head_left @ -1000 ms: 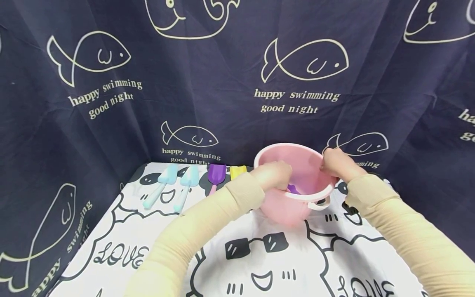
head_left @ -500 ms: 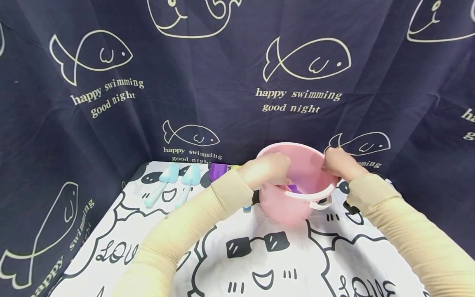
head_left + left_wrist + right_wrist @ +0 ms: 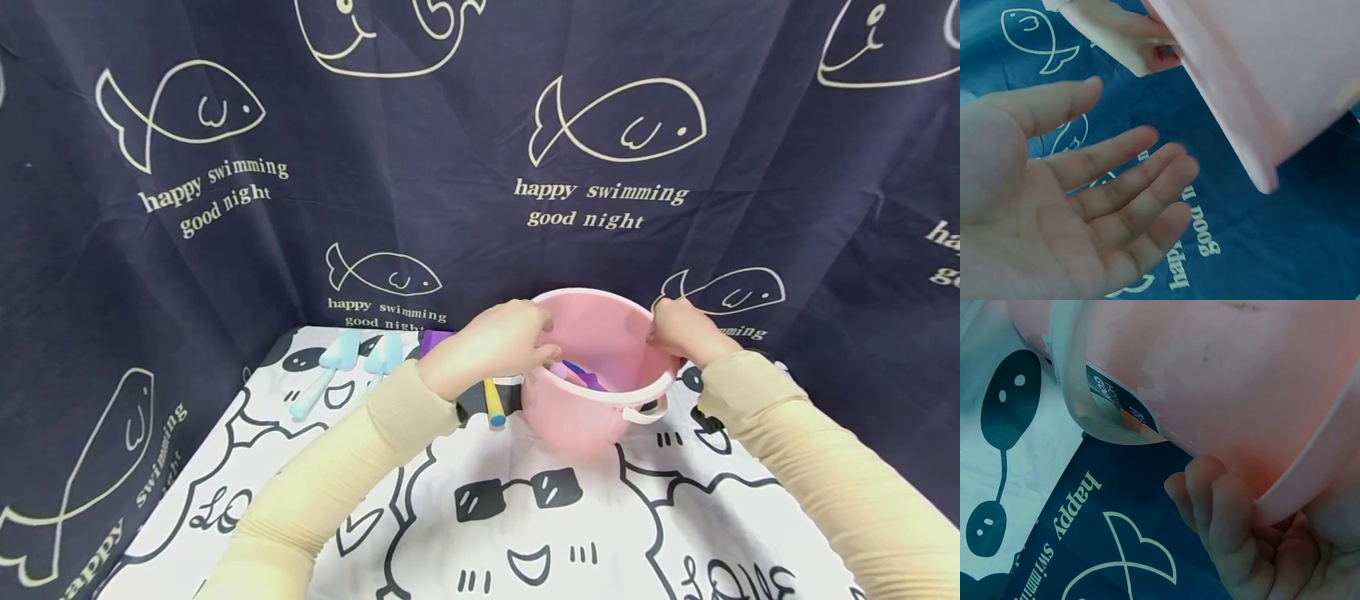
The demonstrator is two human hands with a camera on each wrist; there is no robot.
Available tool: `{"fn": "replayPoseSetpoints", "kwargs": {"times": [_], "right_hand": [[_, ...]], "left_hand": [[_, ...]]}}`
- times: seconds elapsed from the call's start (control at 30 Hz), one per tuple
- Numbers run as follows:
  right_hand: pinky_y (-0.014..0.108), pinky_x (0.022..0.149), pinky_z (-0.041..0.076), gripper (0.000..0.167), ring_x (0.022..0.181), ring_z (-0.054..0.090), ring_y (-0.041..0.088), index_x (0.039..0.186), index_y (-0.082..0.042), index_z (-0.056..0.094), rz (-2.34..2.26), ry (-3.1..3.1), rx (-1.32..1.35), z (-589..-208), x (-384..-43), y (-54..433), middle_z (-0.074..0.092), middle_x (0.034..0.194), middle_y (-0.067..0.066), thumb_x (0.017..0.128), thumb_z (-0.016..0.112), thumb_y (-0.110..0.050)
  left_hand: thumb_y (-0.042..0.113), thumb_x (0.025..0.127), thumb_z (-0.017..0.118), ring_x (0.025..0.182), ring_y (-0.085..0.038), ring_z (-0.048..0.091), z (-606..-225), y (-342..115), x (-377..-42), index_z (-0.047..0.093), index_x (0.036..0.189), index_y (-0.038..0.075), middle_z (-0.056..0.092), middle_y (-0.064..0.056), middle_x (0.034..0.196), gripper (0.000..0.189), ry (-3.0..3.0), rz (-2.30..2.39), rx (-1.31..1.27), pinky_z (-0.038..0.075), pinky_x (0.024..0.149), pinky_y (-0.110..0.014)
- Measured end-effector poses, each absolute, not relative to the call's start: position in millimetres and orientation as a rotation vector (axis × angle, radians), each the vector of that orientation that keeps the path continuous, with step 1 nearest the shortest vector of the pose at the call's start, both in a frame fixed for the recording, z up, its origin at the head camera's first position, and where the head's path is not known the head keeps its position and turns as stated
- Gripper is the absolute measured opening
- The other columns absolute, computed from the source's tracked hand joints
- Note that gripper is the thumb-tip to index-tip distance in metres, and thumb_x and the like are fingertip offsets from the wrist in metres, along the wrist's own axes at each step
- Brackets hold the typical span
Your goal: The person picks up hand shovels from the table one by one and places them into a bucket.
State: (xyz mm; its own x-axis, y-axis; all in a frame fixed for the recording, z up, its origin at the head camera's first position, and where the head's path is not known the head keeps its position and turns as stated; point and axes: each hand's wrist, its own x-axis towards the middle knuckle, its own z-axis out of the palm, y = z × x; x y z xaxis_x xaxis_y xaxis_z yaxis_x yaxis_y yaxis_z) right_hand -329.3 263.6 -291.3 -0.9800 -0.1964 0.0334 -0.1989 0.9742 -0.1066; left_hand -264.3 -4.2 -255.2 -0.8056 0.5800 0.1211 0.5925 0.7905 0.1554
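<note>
A pink bucket (image 3: 577, 417) with a white handle (image 3: 647, 414) stands toward the back right of the table. My right hand (image 3: 686, 329) grips its rim on the right; in the right wrist view the fingers (image 3: 1210, 500) curl over the rim (image 3: 1310, 469). My left hand (image 3: 498, 346) hovers by the bucket's left rim. The left wrist view shows that hand's palm (image 3: 1072, 200) holding nothing, fingers spread and relaxed, apart from the bucket. Inside the bucket lie a purple piece (image 3: 590, 379) and something pinkish, only partly visible.
Two light blue toy trowels (image 3: 321, 379) lie at the back left. A purple shovel (image 3: 432, 340) and a yellow handle with a blue end (image 3: 493, 404) are partly hidden by the left hand. A patterned white cloth (image 3: 540, 517) covers the table; a dark curtain (image 3: 480, 167) hangs behind.
My left hand has come up out of the bucket and moved left over its rim, its fingers now loose. More of the bucket's contents shows. The right hand keeps its grip.
</note>
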Motion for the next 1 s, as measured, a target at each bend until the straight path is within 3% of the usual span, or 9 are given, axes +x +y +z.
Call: {"fn": "replayPoseSetpoints", "kwargs": {"times": [0.13, 0.3, 0.47, 1.0], "right_hand": [[0.035, 0.047, 0.050, 0.020, 0.044, 0.058, 0.021, 0.083, 0.014, 0.054, 0.180, -3.112, 0.282, -292, -329, 263, 0.059, 0.070, 0.025, 0.077, 0.057, -0.005], [0.035, 0.046, 0.050, 0.019, 0.041, 0.057, 0.020, 0.082, 0.014, 0.054, 0.179, -3.102, 0.286, -293, -329, 263, 0.059, 0.069, 0.025, 0.076, 0.056, -0.004], [0.034, 0.046, 0.050, 0.018, 0.041, 0.057, 0.019, 0.080, 0.013, 0.054, 0.172, -3.098, 0.305, -292, -329, 263, 0.059, 0.066, 0.024, 0.076, 0.056, -0.004], [0.035, 0.048, 0.049, 0.020, 0.048, 0.058, 0.022, 0.082, 0.013, 0.056, 0.172, -3.086, 0.285, -291, -328, 262, 0.059, 0.066, 0.020, 0.076, 0.059, -0.007]], "left_hand": [[0.032, 0.091, 0.060, 0.097, -0.018, 0.060, -267, -19, -263, 0.063, 0.115, 0.009, 0.063, -0.006, 0.107, 0.034, -2.833, -0.361, -0.923, 0.048, 0.087, -0.032], [0.030, 0.091, 0.061, 0.096, -0.019, 0.059, -287, -39, -265, 0.063, 0.115, 0.008, 0.063, -0.005, 0.106, 0.033, -2.747, -0.458, -0.906, 0.048, 0.086, -0.033], [0.028, 0.091, 0.060, 0.108, -0.022, 0.057, -313, -65, -268, 0.060, 0.121, 0.008, 0.061, -0.005, 0.115, 0.036, -2.692, -0.574, -0.825, 0.045, 0.094, -0.038], [0.017, 0.089, 0.060, 0.115, -0.034, 0.052, -390, -170, -282, 0.056, 0.123, 0.001, 0.059, -0.017, 0.120, 0.038, -2.696, -0.691, -0.489, 0.041, 0.097, -0.047]]}}
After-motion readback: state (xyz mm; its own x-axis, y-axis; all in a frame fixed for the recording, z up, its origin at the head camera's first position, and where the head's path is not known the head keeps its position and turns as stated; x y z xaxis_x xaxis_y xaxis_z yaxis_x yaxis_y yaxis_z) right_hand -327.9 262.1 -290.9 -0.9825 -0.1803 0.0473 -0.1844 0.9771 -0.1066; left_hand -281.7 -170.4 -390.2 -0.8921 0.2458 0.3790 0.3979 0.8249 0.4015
